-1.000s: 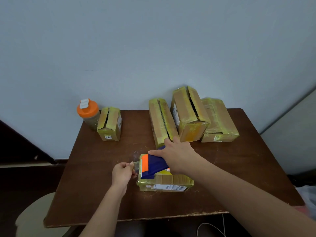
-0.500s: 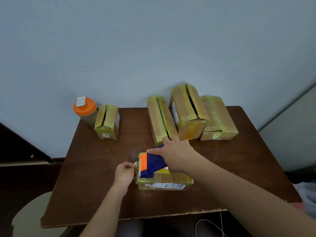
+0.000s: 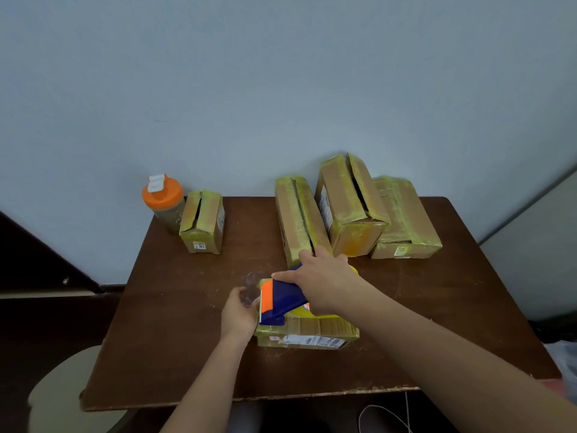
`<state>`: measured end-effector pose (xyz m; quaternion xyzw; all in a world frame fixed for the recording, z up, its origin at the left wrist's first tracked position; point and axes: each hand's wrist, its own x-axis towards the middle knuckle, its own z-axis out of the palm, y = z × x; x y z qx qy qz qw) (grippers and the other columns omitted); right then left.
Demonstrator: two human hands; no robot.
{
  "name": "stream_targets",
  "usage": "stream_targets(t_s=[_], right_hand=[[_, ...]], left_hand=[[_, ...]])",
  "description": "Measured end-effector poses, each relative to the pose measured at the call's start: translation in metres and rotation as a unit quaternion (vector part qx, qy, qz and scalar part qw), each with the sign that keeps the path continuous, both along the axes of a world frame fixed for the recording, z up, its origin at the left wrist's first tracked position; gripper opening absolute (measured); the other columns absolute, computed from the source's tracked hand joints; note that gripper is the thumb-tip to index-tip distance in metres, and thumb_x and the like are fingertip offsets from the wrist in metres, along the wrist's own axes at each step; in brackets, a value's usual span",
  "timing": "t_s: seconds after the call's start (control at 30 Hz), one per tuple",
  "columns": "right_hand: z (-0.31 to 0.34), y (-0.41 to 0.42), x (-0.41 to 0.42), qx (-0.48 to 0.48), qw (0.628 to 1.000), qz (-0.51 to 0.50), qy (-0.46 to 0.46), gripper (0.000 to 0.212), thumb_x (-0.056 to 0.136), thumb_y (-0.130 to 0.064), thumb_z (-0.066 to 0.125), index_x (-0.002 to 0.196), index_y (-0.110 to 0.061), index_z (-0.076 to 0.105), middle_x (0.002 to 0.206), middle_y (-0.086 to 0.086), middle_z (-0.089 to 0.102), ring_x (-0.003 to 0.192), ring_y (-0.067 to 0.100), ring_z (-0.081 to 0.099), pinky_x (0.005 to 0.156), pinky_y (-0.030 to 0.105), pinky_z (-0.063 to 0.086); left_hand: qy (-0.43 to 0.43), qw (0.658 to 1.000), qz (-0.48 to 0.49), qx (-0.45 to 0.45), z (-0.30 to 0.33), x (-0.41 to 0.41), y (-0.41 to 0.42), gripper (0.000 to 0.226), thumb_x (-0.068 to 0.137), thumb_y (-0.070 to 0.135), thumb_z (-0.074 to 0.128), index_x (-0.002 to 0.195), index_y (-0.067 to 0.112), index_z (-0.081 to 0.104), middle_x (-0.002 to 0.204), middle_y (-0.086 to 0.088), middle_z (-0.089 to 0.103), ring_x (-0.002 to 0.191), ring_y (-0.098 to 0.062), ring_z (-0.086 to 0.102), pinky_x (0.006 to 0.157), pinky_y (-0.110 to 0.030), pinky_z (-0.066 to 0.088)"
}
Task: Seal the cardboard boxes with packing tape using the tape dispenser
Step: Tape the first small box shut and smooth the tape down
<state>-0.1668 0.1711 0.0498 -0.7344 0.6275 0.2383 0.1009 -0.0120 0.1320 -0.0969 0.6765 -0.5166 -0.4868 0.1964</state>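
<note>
Hands at work over the flat cardboard box (image 3: 315, 331) lying near the front edge of the brown table (image 3: 175, 323), about midway along it. Right hand (image 3: 324, 281) grips the blue-and-orange tape dispenser (image 3: 281, 300), which rests tilted on the box top, toothed end toward the box's left end. Left hand (image 3: 239, 314) sits just beside that left end, fingers curled, pinching a crumpled bit of clear tape (image 3: 249, 284) that rises above the fingertips. Along the back edge: narrow box (image 3: 296, 220) with a gaping top seam, taller box (image 3: 346, 204) also gaping, and low box (image 3: 406, 220) toward the back right corner. Small box (image 3: 203, 221) near the back left corner, touching or almost touching an orange-lidded bottle (image 3: 162, 198).
</note>
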Motion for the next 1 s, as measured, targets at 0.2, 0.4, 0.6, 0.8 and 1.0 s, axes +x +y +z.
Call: stream_targets(t_s=[0.2,0.4,0.6,0.8,1.0], right_hand=[[0.0,0.0,0.0,-0.004,1.0,0.003,-0.003,0.077,0.093,-0.028,0.062,0.152,-0.046,0.015,0.139,0.011,0.035,0.127,0.035,0.033,0.09,0.053,0.044],[0.0,-0.003,-0.004,0.008,1.0,0.007,-0.005,0.082,0.091,-0.027,0.063,0.152,-0.046,0.012,0.14,0.011,0.034,0.127,0.035,0.033,0.093,0.054,0.045],[0.009,-0.002,-0.019,0.026,0.997,0.015,-0.077,0.092,0.082,-0.017,0.07,0.146,-0.049,0.012,0.137,0.008,0.031,0.124,0.032,0.035,0.087,0.048,0.051],[0.003,0.003,-0.034,-0.029,0.993,0.051,-0.104,0.076,0.084,-0.023,0.066,0.138,-0.055,0.025,0.127,0.001,0.034,0.111,0.028,0.035,0.073,0.041,0.054],[0.002,0.001,-0.039,-0.036,0.992,0.061,-0.101,0.077,0.089,-0.028,0.065,0.147,-0.053,0.02,0.127,0.002,0.037,0.094,0.021,0.036,0.071,0.033,0.046]], left_hand=[[-0.05,0.997,0.01,0.061,0.001,0.012,0.006,0.065,0.08,0.034,0.076,0.133,0.015,0.042,0.136,-0.012,0.03,0.109,-0.029,0.052,0.095,-0.039,0.046],[0.103,0.99,-0.097,-0.015,0.01,0.021,0.025,0.056,0.085,-0.015,0.054,0.127,0.022,0.053,0.121,-0.002,0.056,0.117,-0.016,0.053,0.076,-0.01,0.046],[0.201,0.953,-0.206,0.092,0.026,0.032,0.028,0.095,0.076,0.013,0.077,0.146,0.047,0.024,0.14,0.016,0.046,0.126,-0.005,0.048,0.094,-0.028,0.05],[0.169,0.966,-0.194,0.027,0.028,0.017,0.034,0.091,0.071,0.031,0.084,0.145,0.035,0.033,0.127,0.018,0.056,0.115,0.004,0.053,0.088,-0.012,0.046],[0.173,0.98,-0.096,0.022,0.031,-0.004,0.04,0.064,0.087,0.009,0.069,0.141,0.026,0.04,0.107,0.021,0.055,0.088,0.011,0.054,0.062,-0.007,0.045]])
